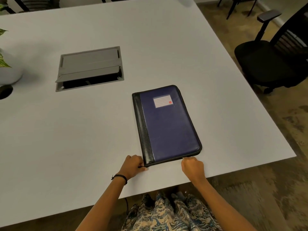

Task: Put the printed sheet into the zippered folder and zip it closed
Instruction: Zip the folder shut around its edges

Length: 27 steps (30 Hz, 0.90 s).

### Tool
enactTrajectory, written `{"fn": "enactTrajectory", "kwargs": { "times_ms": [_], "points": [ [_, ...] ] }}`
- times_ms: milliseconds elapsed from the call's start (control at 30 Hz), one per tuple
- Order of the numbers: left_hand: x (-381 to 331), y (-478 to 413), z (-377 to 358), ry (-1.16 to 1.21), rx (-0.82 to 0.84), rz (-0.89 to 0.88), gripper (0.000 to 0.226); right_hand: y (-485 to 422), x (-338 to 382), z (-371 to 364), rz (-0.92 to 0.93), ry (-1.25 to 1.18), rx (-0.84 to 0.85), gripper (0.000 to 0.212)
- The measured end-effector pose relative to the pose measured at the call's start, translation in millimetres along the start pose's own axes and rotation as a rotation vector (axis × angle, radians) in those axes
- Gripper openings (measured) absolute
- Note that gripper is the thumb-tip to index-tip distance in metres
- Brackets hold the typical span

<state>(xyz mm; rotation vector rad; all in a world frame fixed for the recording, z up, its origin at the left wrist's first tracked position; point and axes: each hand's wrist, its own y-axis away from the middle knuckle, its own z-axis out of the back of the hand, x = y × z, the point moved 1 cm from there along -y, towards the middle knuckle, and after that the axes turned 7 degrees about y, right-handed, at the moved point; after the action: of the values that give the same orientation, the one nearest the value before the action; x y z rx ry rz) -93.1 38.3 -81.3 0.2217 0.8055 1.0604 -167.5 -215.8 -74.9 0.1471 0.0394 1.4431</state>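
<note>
On my feed the zippered folder (168, 124) lies flat and closed on the white table (66, 139), spine to the left and label (162, 101) up, with its near edge just short of the table's front edge. The printed sheet is nowhere in view; I judge it is inside, though I cannot confirm that.

Both hands work the near edge. The left hand (132, 165) sits at the near spine corner, fingers curled and pinching a small dark thing there that I take for the zip pull. The right hand (192, 166) is further along the same edge, fingers curled with the tips pinching the rim. My reading is that one hand braces the cover so the zip runs without dragging the folder, and that we are at the closing step.

The folder's right side runs near the table's right edge, and past it stands an office chair (266, 64). To the left there is wide bare surface. The cable hatch (90, 69) and plant pot (8, 70) are well apart from the work
</note>
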Motion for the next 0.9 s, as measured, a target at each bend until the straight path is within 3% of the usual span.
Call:
{"fn": "enactTrajectory", "kwargs": {
  "times_ms": [133,233,333,433,533,600,900],
  "points": [
    [2,4,5,-0.036,0.039,0.032,0.04,-4,-49,-6,-0.142,-0.063,-0.013,0.04],
    [-3,4,10,-0.05,0.11,0.112,0.042,-3,-65,-10,-0.149,-0.042,0.043,0.038],
    [-13,-5,20,-0.066,0.238,0.261,0.025,-3,-67,-12,-0.163,-0.059,0.056,0.034],
    [-31,-14,41,-0.11,0.134,0.397,0.037,-2,-68,-11,-0.176,-0.081,0.03,0.031],
    [-62,-27,54,-0.154,-0.167,0.281,0.028,-3,-67,-10,-0.177,-0.078,0.021,0.028],
    [-91,-35,51,-0.188,-0.278,0.13,0.025,-4,-69,-11,-0.183,-0.104,-0.006,0.024],
    [-192,-80,-29,-0.58,0.007,-0.238,0.032,-4,-73,-10,-0.218,-0.166,-0.037,0.006]
  ]
}}
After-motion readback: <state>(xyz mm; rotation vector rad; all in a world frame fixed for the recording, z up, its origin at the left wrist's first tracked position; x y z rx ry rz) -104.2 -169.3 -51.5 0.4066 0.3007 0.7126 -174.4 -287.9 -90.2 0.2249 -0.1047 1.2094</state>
